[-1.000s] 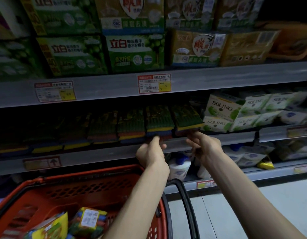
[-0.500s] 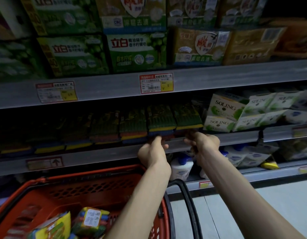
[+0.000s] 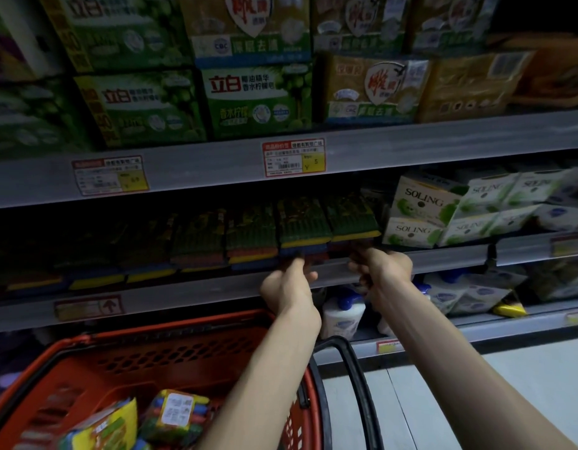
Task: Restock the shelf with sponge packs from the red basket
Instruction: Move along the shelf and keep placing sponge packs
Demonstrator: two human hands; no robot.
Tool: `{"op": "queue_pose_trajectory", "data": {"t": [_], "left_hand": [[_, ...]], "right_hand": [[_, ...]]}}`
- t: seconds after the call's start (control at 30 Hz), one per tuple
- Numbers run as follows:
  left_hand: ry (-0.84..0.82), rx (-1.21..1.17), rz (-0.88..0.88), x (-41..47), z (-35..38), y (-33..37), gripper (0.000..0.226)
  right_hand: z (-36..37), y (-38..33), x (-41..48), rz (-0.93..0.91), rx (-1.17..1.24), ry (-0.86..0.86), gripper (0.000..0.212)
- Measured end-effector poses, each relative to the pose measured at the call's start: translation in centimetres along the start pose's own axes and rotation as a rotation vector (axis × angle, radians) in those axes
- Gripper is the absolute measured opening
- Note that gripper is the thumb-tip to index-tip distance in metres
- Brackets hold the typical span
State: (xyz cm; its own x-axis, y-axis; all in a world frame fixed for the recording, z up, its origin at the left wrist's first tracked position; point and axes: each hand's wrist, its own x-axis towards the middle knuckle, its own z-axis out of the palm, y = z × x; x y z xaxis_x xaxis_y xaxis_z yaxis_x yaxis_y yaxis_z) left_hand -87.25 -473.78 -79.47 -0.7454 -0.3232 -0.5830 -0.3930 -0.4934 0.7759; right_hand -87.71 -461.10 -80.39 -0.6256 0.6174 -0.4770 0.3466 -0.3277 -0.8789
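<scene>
Sponge packs [image 3: 305, 227] lie flat in a row along the dim middle shelf [image 3: 190, 290], long axes running front to back, coloured ends facing out. More packs sit in the red basket [image 3: 170, 355] below left. The left hand [image 3: 289, 289] and right hand [image 3: 383, 271] reach the shelf lip under the rightmost packs, fingers curled; what they grip I cannot tell.

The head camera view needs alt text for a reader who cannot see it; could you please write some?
Both hands, left hand and right hand, reach to the front edge of a dim shelf lined with sponge packs. Below, a red basket holds more packs.
</scene>
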Motion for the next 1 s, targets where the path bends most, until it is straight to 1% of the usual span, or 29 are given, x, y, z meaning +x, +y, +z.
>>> {"op": "queue_pose_trajectory", "data": {"t": [0.23,0.4,0.5,0.57,0.73,0.87,1.0], "left_hand": [[-0.037,0.031,-0.001,-0.4,-0.3,0.2,0.020],[-0.100,0.110,-0.003,-0.6,-0.8,0.2,0.013],[-0.179,0.168,-0.002,-0.8,-1.4,-0.1,0.010],[-0.220,0.204,0.018,-1.1,-2.0,-0.2,0.008],[-0.323,0.330,0.109,-2.1,-4.1,0.3,0.011],[-0.419,0.467,0.265,-3.3,-6.8,1.9,0.008],[-0.470,0.586,0.389,-3.8,-10.1,3.6,0.009]], "right_hand": [[-0.2,-0.1,-0.4,0.004,0.017,-0.025,0.022],[-0.6,-0.1,-1.1,-0.019,0.076,-0.051,0.027],[-0.9,-0.4,-2.1,-0.034,0.109,-0.086,0.018],[-1.2,-0.3,-2.8,-0.057,0.084,-0.110,0.014],[-2.1,0.2,-4.9,-0.138,0.022,-0.185,0.015],[-3.1,0.2,-7.8,-0.229,-0.086,-0.210,0.017],[-3.6,0.0,-11.2,-0.321,-0.173,-0.228,0.015]]}}
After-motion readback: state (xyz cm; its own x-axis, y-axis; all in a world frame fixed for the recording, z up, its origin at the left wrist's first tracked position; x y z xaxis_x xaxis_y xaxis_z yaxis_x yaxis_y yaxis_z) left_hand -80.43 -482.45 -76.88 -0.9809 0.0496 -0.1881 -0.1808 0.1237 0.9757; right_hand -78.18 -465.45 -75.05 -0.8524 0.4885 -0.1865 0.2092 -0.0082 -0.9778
